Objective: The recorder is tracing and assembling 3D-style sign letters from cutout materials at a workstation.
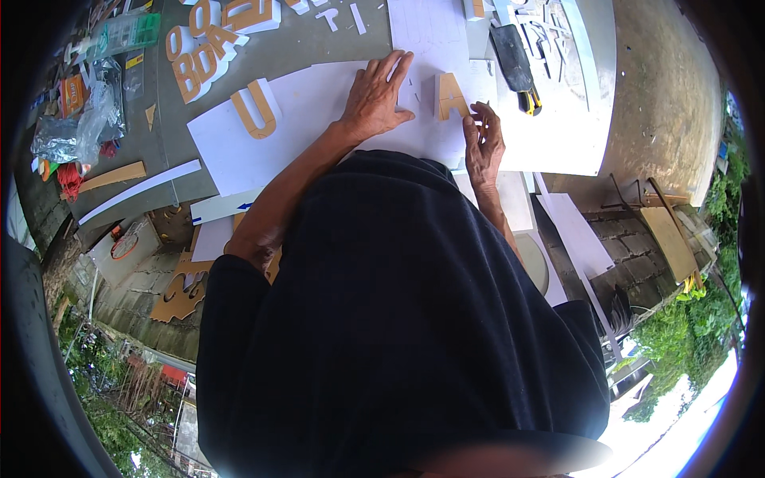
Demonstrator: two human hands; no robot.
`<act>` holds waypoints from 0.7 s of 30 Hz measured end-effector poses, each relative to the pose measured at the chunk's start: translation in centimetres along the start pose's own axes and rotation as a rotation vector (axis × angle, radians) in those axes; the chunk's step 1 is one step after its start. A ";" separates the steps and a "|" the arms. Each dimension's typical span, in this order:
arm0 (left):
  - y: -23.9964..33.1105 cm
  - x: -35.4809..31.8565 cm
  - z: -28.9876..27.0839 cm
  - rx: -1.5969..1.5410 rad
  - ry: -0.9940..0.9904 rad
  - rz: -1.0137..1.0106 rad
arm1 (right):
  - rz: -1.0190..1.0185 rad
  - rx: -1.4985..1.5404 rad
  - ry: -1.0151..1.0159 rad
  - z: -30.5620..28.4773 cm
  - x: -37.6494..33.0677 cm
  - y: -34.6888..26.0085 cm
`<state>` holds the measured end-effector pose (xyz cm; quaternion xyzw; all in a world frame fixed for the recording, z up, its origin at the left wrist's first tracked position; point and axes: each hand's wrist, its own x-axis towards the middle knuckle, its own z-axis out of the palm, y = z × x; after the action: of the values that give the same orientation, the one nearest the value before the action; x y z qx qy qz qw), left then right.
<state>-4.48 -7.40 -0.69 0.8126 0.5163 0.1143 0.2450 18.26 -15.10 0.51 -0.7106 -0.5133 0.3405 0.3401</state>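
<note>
My left hand [376, 97] lies with fingers spread on a white sheet [319, 92], pressing it to the table. My right hand [484, 145] is beside a block letter A [452, 97] with a brown face and white sides. Its fingers are curled, the thumb close to the letter's right leg. A small dark tip shows at the fingertips, too small to name. Left of my left hand, a matching letter U [255, 110] rests on the same sheet. A black and yellow cutter [527, 102] lies beyond my right hand, by a dark flat piece [510, 57].
Several brown-faced block letters [209, 60] stand at the far left. White offcuts [546, 40] are scattered at the far right. Plastic bags [100, 107], red cord [70, 182] and a green clear box [127, 33] crowd the left edge. A white strip [139, 191] lies near the front edge.
</note>
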 end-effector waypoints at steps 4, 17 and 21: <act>-0.3 0.4 0.7 -0.027 0.009 0.029 | -0.036 0.004 -0.028 0.2 0.0 -0.5; -1.2 1.2 0.4 -0.147 0.199 0.042 | -0.162 -0.263 -0.060 2.5 0.7 -1.2; -1.9 1.7 0.3 -0.318 0.290 -0.005 | -0.173 -0.063 -0.069 3.1 1.6 -3.0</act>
<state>-5.14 -5.29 -2.05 0.7373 0.5237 0.3094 0.2938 14.53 -12.44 1.13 -0.6619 -0.5945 0.3179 0.3277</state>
